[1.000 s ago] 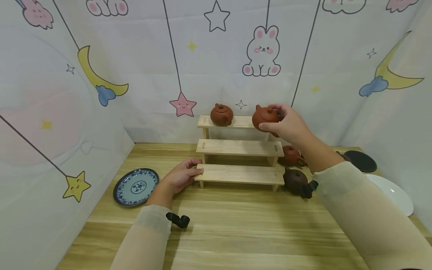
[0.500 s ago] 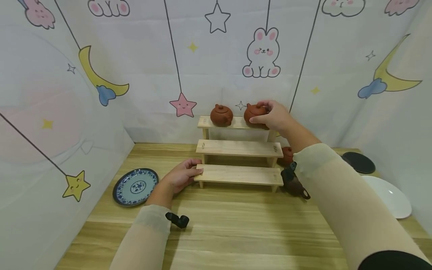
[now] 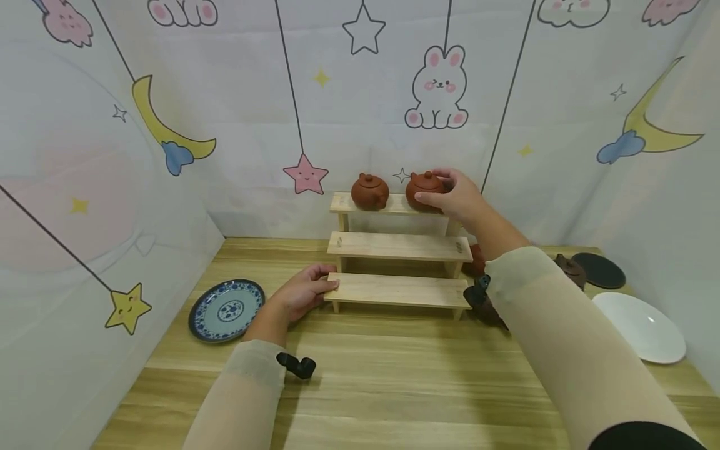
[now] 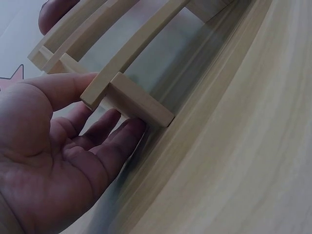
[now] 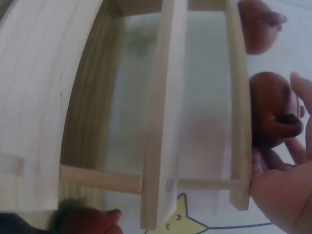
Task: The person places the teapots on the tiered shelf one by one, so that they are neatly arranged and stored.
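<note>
A three-tier wooden stand [image 3: 399,289] stands upright on the table. My left hand [image 3: 304,292] grips the left end of its lowest step; in the left wrist view the thumb lies against the board and the fingers reach under it beside the leg [image 4: 139,100]. On the top tier, toward the right, sits a reddish-brown clay teapot [image 3: 420,190]. My right hand [image 3: 461,199] holds this teapot from its right side, thumb in front and fingers behind. A second clay teapot [image 3: 369,192] sits on the left of the same tier, apart from it.
A blue-and-white plate [image 3: 230,311] lies on the left. Right of the stand, another reddish teapot [image 3: 475,259] and a dark teapot [image 3: 486,311] are partly hidden by my arm. Farther right are a brown teapot [image 3: 570,270], a black round plate [image 3: 602,270] and a white plate [image 3: 641,328].
My right hand has brought the reddish teapot left and down from above the top tier's right end onto that tier. My left hand has stayed on the lowest step.
</note>
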The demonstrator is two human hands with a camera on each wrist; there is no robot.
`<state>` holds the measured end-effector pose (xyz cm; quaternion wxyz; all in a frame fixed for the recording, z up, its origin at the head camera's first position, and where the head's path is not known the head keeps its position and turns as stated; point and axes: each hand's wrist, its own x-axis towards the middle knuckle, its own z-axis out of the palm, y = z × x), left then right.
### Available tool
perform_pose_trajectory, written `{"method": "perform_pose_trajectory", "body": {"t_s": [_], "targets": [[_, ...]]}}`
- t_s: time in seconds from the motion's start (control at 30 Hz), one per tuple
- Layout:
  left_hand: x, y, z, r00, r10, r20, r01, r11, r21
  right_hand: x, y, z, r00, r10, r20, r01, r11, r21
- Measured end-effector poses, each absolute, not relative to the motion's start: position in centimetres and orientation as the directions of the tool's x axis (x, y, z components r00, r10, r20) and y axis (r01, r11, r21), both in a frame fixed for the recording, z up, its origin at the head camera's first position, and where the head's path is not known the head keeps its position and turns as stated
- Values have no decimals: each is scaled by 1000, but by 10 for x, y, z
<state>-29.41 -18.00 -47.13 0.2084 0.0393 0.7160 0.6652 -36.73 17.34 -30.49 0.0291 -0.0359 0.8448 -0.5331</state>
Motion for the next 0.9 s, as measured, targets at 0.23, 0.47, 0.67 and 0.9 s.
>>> {"method": "perform_pose_trajectory", "body": {"t_s": [0.23,0.47,0.67,0.9], "targets": [[-295,-179,-471,-911,327,-249,-224,114,968,-340,188,-314,-997,-19,81,-82,389,-918],[-294,-177,-472,-906,323,-273,-251,110,962,-287,212,-350,-993,-29,116,-119,354,-928],[-294,-179,-474,-908,322,-267,-244,111,963,-258,237,-387,-996,-13,89,-88,355,-931],[-294,-180,-473,-906,334,-258,-234,112,966,-241,271,-408,-996,17,89,-74,418,-905]]}}
